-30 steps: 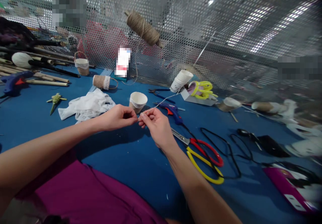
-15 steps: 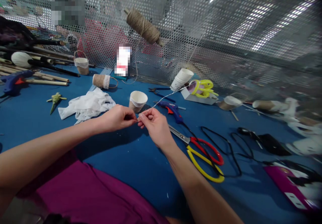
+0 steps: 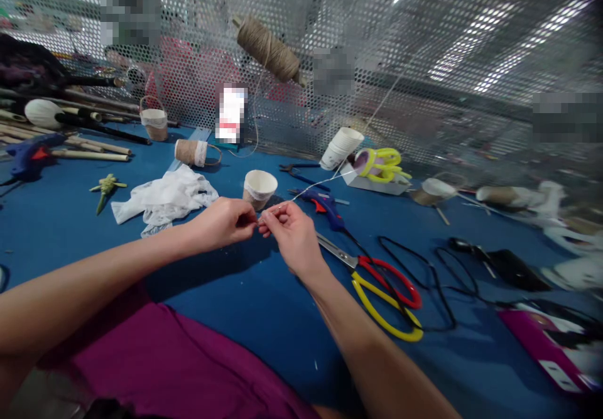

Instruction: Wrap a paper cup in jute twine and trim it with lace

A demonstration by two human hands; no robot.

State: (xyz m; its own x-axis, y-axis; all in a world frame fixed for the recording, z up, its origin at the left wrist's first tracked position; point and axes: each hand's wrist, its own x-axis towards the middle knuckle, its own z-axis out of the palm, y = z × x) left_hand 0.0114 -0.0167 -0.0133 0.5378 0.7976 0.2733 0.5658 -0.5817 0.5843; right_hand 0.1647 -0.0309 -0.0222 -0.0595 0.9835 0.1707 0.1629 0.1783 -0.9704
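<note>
My left hand [image 3: 229,221] and my right hand [image 3: 291,233] meet fingertip to fingertip over the blue table, both pinched closed. From the right fingers a thin pale twisted cord [image 3: 318,185] runs up and to the right, its far end loose in the air. The near end seems to sit between the two pinches, though the fingers hide most of it. Just behind my hands stands a paper cup [image 3: 260,188] with twine around its base and a white lace band. Left of it lies crumpled white lace [image 3: 167,196].
Right of my hands lie large scissors [image 3: 346,259] and a blue glue gun [image 3: 325,208], its black cable trailing right. Farther back are stacked paper cups [image 3: 342,147], pliers [image 3: 304,171], a small twine basket [image 3: 191,153] on its side and a twine spool [image 3: 268,49] on the mesh.
Both hands keep nearly the same pinch at the same spot. The loose end of the cord swings and shifts its angle. The view has moved very slightly.
</note>
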